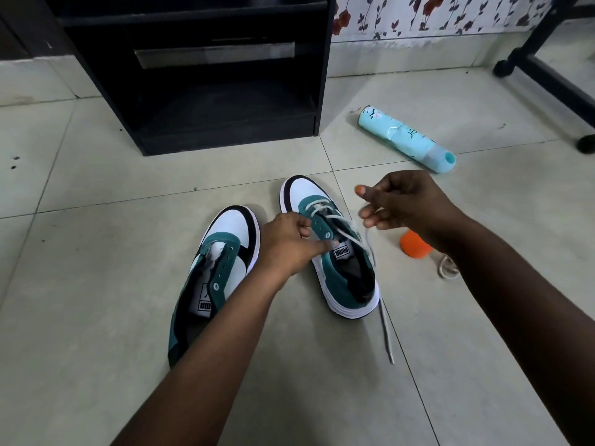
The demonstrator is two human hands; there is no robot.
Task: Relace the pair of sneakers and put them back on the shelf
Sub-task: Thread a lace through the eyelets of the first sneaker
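Mid-lacing: left hand [289, 243] pinches the right sneaker's [335, 252] eyelet flap; right hand [402, 204] pinches the white lace [360, 239]. Next, probably thread the following eyelet.

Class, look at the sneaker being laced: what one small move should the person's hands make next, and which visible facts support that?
Probably draw the lace taut with the right hand and thread its end through the next empty eyelet. The left hand holds the eyelet flap of the right sneaker, only the front rows look laced, and slack trails across the floor.
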